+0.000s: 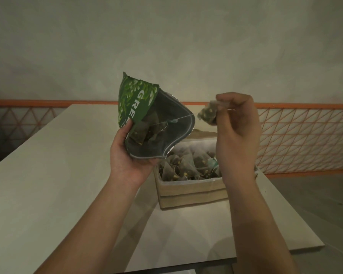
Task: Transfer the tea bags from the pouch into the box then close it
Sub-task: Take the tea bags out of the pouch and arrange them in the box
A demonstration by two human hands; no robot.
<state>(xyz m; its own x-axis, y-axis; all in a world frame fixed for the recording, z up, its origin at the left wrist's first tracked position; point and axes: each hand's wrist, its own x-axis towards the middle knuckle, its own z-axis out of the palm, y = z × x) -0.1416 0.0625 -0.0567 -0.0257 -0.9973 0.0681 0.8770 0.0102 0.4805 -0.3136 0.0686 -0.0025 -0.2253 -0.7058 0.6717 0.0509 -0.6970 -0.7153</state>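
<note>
Green pouch [139,107] is being gripped mid-frame by the left hand [127,155]; right hand [236,123] is pinching a tea bag [207,114] above the box [192,192]. Its string [178,118] is trailing into the pouch, so it's probably snagging others out.

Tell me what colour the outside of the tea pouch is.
Green, with a leaf print and white lettering, on the foil pouch; head view.

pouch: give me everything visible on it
The pouch is a green printed bag with white letters "GRE" and leaf art outside and a dull silvery lining inside. Its mouth is wide open and turned toward the camera, held up above the box. The left hand grips its lower left edge. A few tea bags lie inside, and a string crosses the opening toward its right rim.
</note>
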